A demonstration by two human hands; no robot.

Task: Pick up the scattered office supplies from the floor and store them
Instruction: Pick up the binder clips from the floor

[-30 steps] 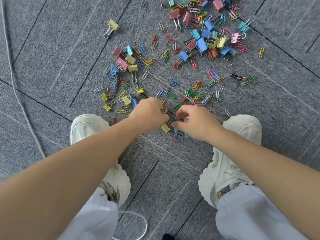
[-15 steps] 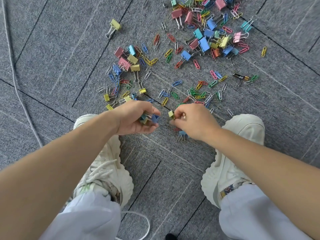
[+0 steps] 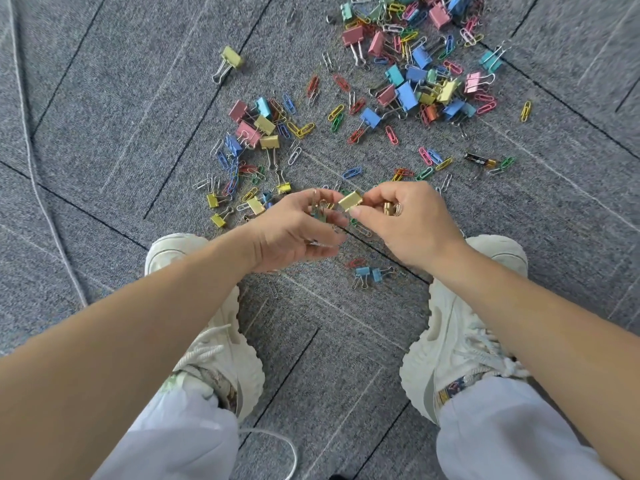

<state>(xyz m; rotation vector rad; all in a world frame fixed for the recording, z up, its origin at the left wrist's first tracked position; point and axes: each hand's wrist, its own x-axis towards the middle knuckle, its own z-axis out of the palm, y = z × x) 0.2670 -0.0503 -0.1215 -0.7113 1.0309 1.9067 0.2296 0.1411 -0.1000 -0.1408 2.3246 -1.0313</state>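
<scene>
Right hand pinching a yellow binder clip above the carpet, passing it to the left hand, fingers curled round a small bunch of clips; next, reach down for the two blue clips

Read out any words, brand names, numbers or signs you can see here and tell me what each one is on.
No text can be read.
Battery: faint marks on its black part, too small and blurred to read.
Patterned ankle band above the right shoe: no legible lettering.
Binder clips and paper clips: none visible.
</scene>
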